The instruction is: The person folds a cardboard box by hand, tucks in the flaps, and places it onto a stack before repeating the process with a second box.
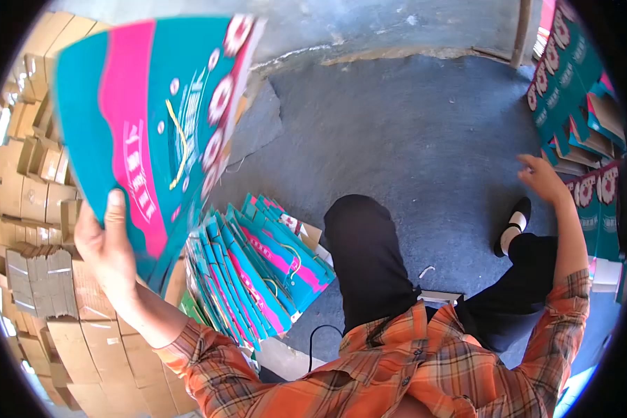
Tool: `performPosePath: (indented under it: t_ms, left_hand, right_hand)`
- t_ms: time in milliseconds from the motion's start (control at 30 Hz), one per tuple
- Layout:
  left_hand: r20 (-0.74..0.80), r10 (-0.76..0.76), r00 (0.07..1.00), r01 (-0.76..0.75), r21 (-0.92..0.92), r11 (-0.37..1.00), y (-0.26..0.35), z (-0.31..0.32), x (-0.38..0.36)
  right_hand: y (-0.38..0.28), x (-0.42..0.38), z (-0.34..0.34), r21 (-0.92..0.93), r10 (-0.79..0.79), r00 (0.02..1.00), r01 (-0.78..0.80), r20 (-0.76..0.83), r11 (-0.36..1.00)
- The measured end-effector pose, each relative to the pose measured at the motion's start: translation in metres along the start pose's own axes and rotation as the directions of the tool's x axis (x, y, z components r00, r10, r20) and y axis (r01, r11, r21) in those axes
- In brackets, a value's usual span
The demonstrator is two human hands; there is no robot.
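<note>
My left hand [111, 244] is closed on the lower edge of a teal and pink paper bag [129, 90], thumb on its face. The bag is raised at the upper left, with a yellow cord handle and a row of white-and-maroon flower shapes along one side. Below it, a row of similar folded paper bags [258, 268] leans together beside my knee. At the right, my right hand [543, 177] is empty, with its fingers apart and the index finger reaching out. It is close to a stack of teal bags [585, 139] whose cardboard-coloured insides show.
Brown cardboard boxes [94, 348] are piled along the left, with a bundle of grey flattened cardboard [42, 282] among them. Grey concrete floor [411, 125] lies ahead. A pole [521, 31] stands at the upper right. A black cable [312, 345] curves near my left thigh.
</note>
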State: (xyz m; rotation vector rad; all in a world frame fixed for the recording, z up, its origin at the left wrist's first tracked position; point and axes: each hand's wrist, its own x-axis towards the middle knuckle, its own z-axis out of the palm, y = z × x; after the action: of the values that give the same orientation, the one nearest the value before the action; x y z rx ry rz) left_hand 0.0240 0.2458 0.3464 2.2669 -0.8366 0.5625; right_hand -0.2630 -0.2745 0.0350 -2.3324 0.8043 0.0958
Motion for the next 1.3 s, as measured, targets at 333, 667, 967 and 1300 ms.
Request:
performPosePath:
  t_ms: [333,667,967,1300]
  left_hand:
    - [-0.080,-0.010,0.997,-0.071,-0.935,0.346,-0.002,0.169,0.033]
    - [0.372,-0.011,0.928,0.370,-0.925,-0.089,-0.018,0.334,-0.018]
    - [0.296,-0.551,0.780,0.592,-0.635,0.497,-0.042,0.355,-0.058]
    - [0.188,0.321,0.928,-0.107,-0.692,0.714,-0.001,0.348,-0.058]
  right_hand:
    - [-0.004,-0.005,-0.032,0.322,-0.045,0.896,0.206,-0.442,0.924]
    - [0.007,-0.038,-0.068,0.736,0.077,0.886,0.329,-0.458,0.591]
    - [-0.031,-0.026,-0.051,0.226,-0.088,0.876,0.218,-0.475,0.949]
    - [-0.042,-0.013,-0.028,-0.482,-0.487,0.815,0.305,-0.314,0.821]
